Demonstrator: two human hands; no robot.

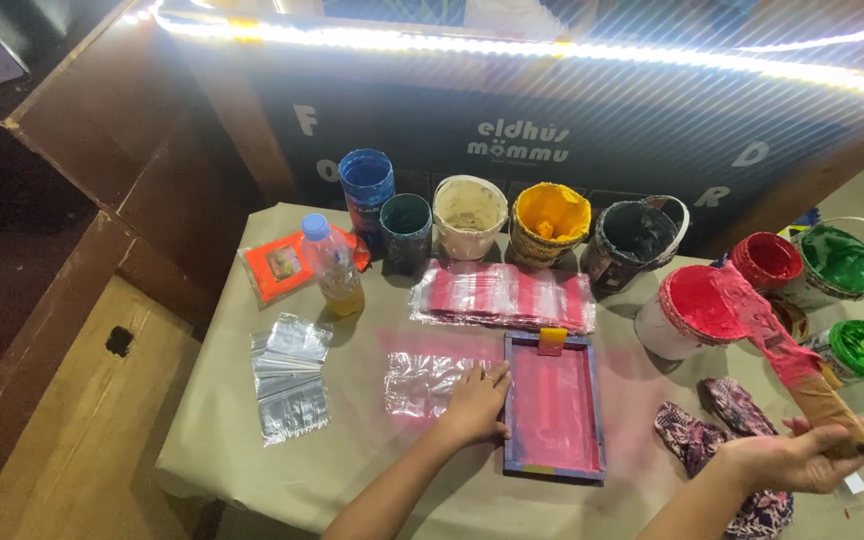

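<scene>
My left hand (474, 403) rests flat on the left edge of a small screen-printing frame (553, 466) with a pink mesh, which lies over a clear plastic bag (420, 384). My right hand (790, 456) grips the wooden handle of a squeegee (787, 350) smeared with pink-red ink. Its blade reaches up to the open white tub of red ink (694, 304), and ink stretches between them.
Along the back stand several open ink pots: blue (366, 182), dark green (407, 220), cream (469, 212), yellow (550, 220), black (635, 237), red (766, 259) and green (841, 262). A plastic bottle (333, 265), stacked bags (503, 297), loose bags (290, 375) and a rag (722, 425) lie around.
</scene>
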